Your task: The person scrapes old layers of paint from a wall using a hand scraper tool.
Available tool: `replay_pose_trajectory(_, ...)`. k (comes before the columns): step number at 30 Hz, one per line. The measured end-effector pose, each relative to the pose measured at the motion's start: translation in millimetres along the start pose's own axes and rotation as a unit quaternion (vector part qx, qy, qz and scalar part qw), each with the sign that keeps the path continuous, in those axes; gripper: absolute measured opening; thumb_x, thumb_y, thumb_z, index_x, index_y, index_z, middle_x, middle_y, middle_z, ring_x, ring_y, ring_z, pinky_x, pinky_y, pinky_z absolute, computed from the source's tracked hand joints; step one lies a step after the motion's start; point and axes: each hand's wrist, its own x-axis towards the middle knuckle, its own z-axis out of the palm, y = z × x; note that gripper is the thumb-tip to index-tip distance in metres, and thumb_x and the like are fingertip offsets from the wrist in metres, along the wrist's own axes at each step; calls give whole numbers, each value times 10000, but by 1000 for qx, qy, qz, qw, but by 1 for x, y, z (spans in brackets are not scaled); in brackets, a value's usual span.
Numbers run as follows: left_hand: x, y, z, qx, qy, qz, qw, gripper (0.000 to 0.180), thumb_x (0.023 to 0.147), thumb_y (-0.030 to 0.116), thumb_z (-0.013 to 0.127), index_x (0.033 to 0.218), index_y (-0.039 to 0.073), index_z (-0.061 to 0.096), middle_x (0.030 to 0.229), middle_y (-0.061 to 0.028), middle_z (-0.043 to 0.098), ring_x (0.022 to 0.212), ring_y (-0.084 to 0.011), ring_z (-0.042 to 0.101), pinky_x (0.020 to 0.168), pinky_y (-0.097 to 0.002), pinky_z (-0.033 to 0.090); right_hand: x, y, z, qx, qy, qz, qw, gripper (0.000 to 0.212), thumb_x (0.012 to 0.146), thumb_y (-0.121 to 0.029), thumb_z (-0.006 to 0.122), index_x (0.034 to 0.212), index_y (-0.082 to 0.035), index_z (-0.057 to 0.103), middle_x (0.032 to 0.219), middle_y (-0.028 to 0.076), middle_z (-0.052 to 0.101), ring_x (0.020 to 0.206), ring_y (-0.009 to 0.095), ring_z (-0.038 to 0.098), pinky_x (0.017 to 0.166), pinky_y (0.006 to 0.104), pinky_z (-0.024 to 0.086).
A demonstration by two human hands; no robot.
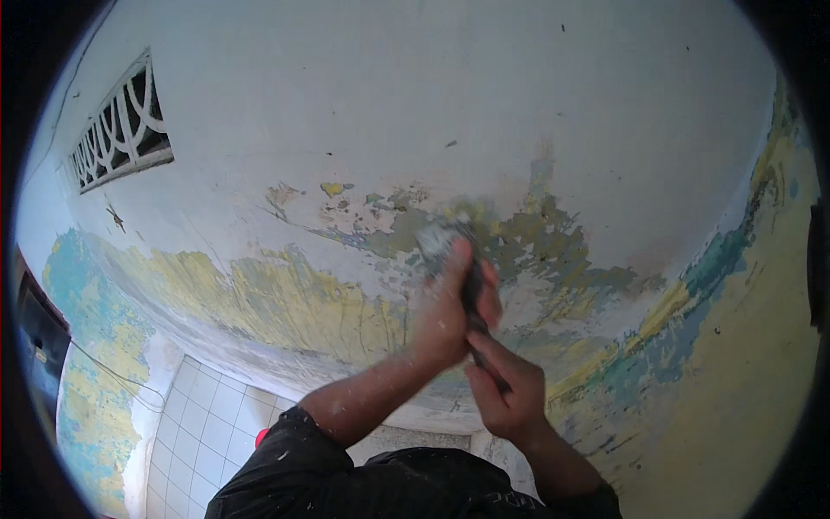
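Note:
Both my hands are closed round one paint scraper (473,290) with a dark handle. My left hand (450,316) grips it higher up, near the head, with the thumb laid along the handle. Below it, my right hand (512,387) wraps the lower end of the same handle. The pale, blurred head of the tool is at the wall (363,78), over a patch of peeling paint (540,238) where grey-green and yellow layers show. Motion blur hides whether its edge touches the surface.
A white vent grille (130,121) is set in the wall at upper left. Yellow and teal scraped paint (705,320) runs along the right side wall. White floor tiles (203,415) lie at lower left, near a dark door (39,337) and a thin cable (117,374).

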Motion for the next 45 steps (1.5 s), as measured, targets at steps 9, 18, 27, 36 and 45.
replay_pose_trajectory(9,29,35,-19,-101,-52,41,993,460,979,523,499,842,88,562,551,-12,470,481,-136,468,465,-273,378,44,-17,2,-19,-30,-27,999,406,873,-102,658,1273,-55,608,931,199,686,759,293,696,682,338,531)
replay_pose_trajectory(18,17,12,-11,-95,-16,-16,995,459,989,505,487,816,87,560,527,-3,436,452,-141,426,445,-277,344,24,-7,-2,-25,11,-28,999,414,860,-77,646,1270,-32,606,933,199,692,722,247,693,668,319,531)
replay_pose_trajectory(27,8,-4,4,-91,-44,-24,995,437,1002,489,471,830,93,541,531,-4,420,478,-144,432,468,-280,366,3,-10,-15,-19,25,-1,1000,393,868,-111,663,1258,-82,626,895,185,691,734,263,700,657,330,531)
replay_pose_trajectory(36,5,5,-12,-109,-69,-6,992,447,988,519,475,832,105,542,557,-5,452,489,-133,446,453,-270,346,6,-2,-7,-21,0,-57,998,403,879,-144,654,1281,-119,621,871,177,693,710,294,693,650,341,535)
replay_pose_trajectory(45,42,74,-17,-83,-99,134,982,436,997,491,480,835,93,556,546,16,435,481,-109,425,475,-255,365,81,-21,13,13,-79,-80,994,503,914,-136,626,1396,-78,495,888,155,680,715,238,668,658,314,518)
